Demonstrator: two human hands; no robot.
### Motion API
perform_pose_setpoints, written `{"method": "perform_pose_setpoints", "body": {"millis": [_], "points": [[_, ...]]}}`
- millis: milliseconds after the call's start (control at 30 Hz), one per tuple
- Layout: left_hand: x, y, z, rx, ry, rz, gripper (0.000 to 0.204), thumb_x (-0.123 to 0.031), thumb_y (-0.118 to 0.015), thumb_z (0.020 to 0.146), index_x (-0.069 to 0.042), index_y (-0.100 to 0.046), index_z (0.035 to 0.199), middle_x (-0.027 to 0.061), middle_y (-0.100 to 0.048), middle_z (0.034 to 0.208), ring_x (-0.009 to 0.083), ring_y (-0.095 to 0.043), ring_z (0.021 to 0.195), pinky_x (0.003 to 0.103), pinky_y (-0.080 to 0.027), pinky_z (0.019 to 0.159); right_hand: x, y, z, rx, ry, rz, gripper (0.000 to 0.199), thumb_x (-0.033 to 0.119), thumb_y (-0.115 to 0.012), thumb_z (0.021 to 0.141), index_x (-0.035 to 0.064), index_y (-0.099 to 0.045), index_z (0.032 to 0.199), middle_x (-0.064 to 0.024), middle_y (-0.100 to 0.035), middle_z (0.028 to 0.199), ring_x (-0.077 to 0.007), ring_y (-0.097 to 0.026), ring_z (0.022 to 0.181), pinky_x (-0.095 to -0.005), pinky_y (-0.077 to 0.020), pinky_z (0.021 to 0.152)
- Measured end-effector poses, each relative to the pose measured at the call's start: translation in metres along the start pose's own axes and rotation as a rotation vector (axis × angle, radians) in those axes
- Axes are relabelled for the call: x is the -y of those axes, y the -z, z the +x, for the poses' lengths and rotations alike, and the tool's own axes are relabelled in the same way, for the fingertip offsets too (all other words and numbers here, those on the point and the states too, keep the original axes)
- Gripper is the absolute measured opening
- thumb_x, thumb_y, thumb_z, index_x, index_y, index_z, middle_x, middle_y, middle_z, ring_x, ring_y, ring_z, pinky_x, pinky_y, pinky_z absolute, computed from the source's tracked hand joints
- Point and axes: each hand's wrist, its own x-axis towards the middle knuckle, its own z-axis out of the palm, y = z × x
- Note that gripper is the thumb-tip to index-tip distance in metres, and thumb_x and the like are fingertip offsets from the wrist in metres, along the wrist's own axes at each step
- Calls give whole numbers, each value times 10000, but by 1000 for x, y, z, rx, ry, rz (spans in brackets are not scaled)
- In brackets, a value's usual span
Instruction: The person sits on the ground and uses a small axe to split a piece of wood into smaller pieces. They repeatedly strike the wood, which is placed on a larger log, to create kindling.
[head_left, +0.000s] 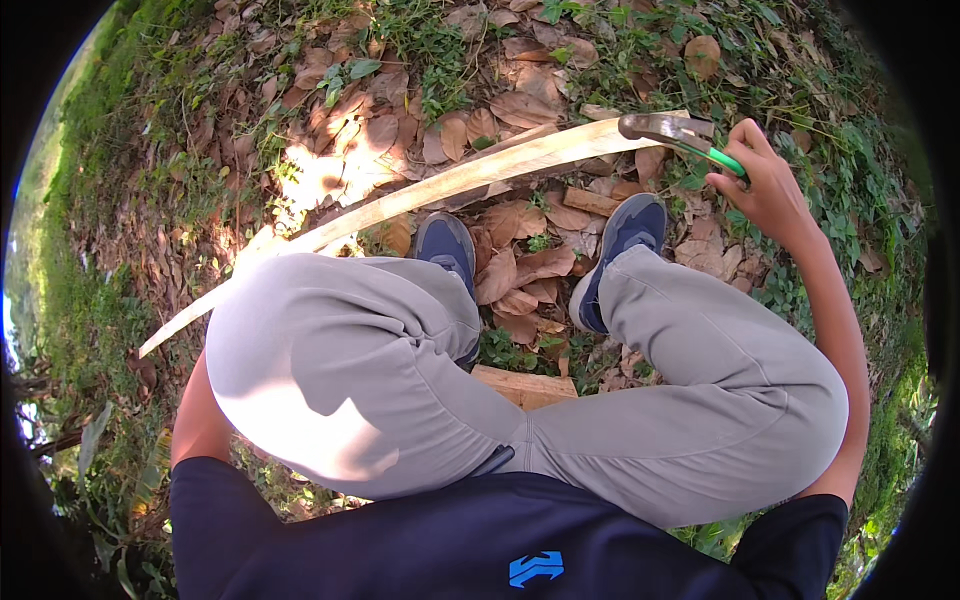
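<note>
A long pale wooden board [480, 172] stretches across in front of my knees, looking curved in this view. Its right end is beneath the metal head of a claw hammer [660, 128]. My right hand [762, 180] is closed round the hammer's green and black handle, at the far right. My left forearm [203, 415] passes behind my left knee. A glaring sunlit patch beside the board, just above that knee, may be part of my left hand; its fingers cannot be made out.
A wooden block [525, 387] lies between my legs, and a small wood piece [590, 201] rests near my right shoe [622, 255]. My left shoe [447, 245] is close to the board. Dry brown leaves [520, 265] and green plants [840, 150] cover the ground.
</note>
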Motion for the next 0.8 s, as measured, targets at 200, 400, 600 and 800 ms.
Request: {"method": "perform_pose_setpoints", "body": {"millis": [200,400,600,800], "points": [[9,-41,-13,152,-81,-3,379,-386,-801,876,-75,-683,1058,124,-572,959,302,-613,868,433,-503,789,22,-79,41,-22,493,-130,522,280,-943,564,44,-596,875,-72,-555,1108,-290,-580,1113,-442,-520,951],[11,-70,-22,270,-123,-20,401,-418,-805,870,-84,-688,1058,115,-579,974,305,-614,873,435,-499,786,12,-148,38,-51,691,-161,238,175,-750,686,50,-588,808,-108,-579,1154,-318,-581,1179,-487,-468,1126],[15,-96,-1,85,-226,5,422,-450,-808,864,-94,-693,1059,106,-585,988,307,-615,878,438,-496,783,8,-164,16,-46,661,-176,102,133,-659,761,57,-602,798,-97,-589,1137,-290,-600,1130,-448,-495,1039],[8,-90,55,-280,-200,54,222,-297,-784,893,-108,-750,1004,93,-649,895,320,-646,892,423,-531,793,9,-171,-10,5,547,-35,119,142,-690,758,68,-617,817,-82,-578,1105,-265,-602,1007,-394,-493,874]]}}
